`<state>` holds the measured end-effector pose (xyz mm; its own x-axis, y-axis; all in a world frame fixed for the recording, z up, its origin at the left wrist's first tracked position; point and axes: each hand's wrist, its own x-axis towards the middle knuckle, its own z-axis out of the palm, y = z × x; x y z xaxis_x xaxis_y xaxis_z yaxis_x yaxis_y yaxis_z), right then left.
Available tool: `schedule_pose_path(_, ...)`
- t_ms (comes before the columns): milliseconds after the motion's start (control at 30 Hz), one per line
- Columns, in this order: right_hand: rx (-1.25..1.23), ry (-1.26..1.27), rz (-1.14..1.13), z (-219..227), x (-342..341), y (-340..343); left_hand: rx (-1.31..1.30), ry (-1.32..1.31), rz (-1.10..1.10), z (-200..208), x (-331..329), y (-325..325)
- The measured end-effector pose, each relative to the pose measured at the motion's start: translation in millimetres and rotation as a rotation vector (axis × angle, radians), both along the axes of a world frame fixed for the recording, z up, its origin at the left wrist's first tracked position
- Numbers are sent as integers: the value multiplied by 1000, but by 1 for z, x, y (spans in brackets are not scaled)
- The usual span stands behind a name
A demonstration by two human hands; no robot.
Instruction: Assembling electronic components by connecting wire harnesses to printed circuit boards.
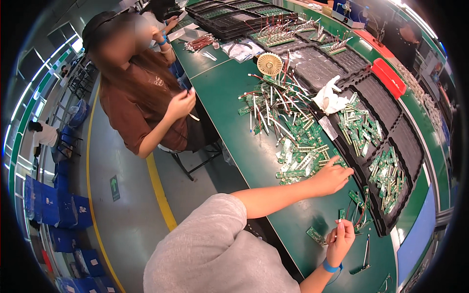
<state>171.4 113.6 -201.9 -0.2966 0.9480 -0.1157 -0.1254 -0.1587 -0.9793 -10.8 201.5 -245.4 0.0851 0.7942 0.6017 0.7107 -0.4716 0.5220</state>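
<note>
My left hand reaches over the near end of a pile of small green circuit boards. Its fingers are apart, with nothing clearly between them. Closer to me, my right hand, with a blue band at the wrist, pinches a small white connector between thumb and fingertips. A narrow green board shows just past those fingertips; whether it is joined to the connector I cannot tell. Beside this hand a green circuit board lies on the table. Boards with red and black wires lie just beyond.
Black compartment trays along the far side hold loose boards. A white glove rests on a tray edge near a red bin. A yellowish round spool tops the wired boards. A co-worker in brown sits to the left.
</note>
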Motion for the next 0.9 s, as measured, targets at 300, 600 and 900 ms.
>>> schedule_pose_path(300,36,20,-146,-3,3,-2,-445,-551,-378,35,16,-54)
schedule_pose_path(600,71,-53,-179,7,-5,2,-691,-817,-543,30,18,-60)
schedule_pose_path(900,275,-282,-304,-6,-10,3,-477,-553,-487,25,20,-66)
